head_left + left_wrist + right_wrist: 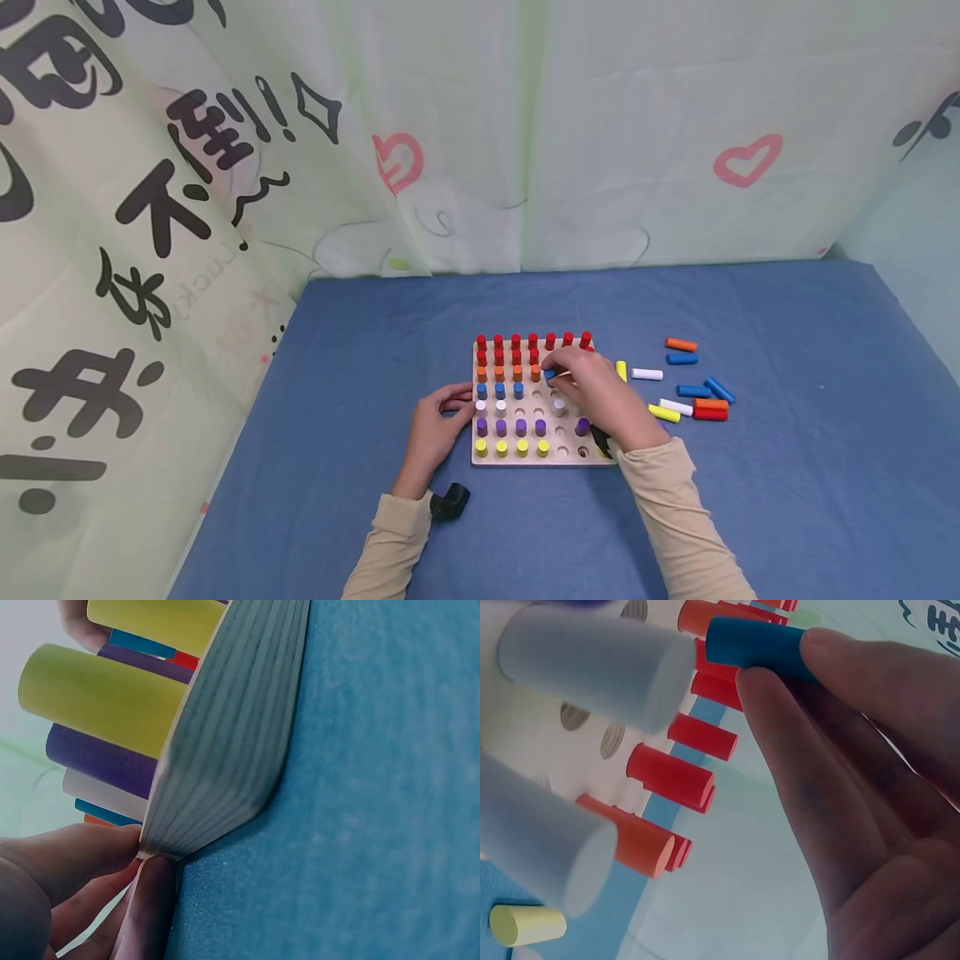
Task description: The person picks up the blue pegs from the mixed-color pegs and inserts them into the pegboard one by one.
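Note:
My right hand (609, 402) pinches a blue peg (754, 645) between thumb and finger, above the middle of the wooden pegboard (517, 462). The peg is held clear of the holes in the right wrist view. At the board's left edge is my left hand (435, 425); its thumb and a finger grip that edge near a corner in the left wrist view. Rows of red, orange, blue, white, purple and yellow pegs (522, 448) stand upright in the board. Several holes (562, 451) show bare; the right hand hides part of the board's right side.
Loose pegs lie on the blue cloth right of the board, among them a white peg (647, 374), an orange peg (681, 344), a red peg (709, 414) and a yellow peg (664, 413). A pale printed curtain (585, 125) hangs behind the table.

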